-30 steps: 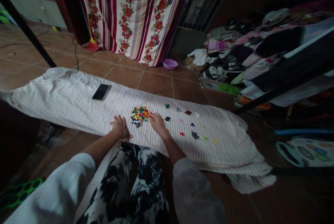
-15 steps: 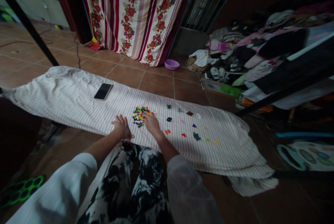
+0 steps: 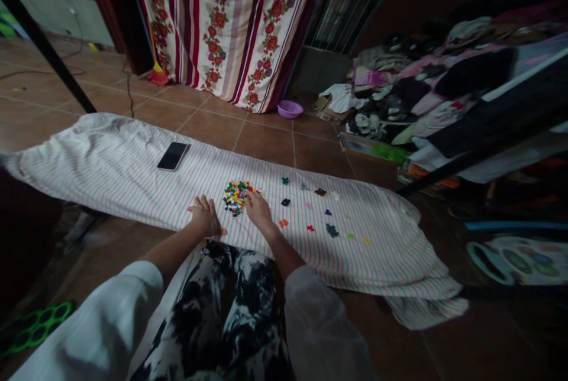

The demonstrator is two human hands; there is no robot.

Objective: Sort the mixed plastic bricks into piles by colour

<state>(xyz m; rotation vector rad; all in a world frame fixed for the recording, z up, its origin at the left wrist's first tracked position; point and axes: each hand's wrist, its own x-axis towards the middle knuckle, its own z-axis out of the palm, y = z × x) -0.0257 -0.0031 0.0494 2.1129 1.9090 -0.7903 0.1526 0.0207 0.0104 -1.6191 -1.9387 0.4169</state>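
A pile of small multicoloured pieces, like beads or tiny bricks (image 3: pixel 234 197), lies on a striped cloth (image 3: pixel 133 174). My right hand (image 3: pixel 258 209) is at the pile's right side, its fingertips pinched down among the pieces; whatever is between them is too small to make out. My left hand (image 3: pixel 205 215) rests flat on the cloth near the front edge, left of the pile, fingers spread and holding nothing. To the right, little single-colour groups are laid out apart, among them a dark green group (image 3: pixel 284 181), a black one (image 3: pixel 286 202), a brown one (image 3: pixel 320 191) and an orange one (image 3: pixel 283 223).
A phone (image 3: pixel 173 156) lies on the cloth left of the pile. Beyond the cloth, a purple basin (image 3: pixel 290 109) stands on the tiled floor by a floral curtain (image 3: pixel 239 32). Clothes are heaped (image 3: pixel 426 85) at the right. Dark poles rise at both ends.
The whole view has shifted slightly, so things sit a little further left. My right hand stays at the pile with its fingers pinched; my left hand keeps its place on the cloth.
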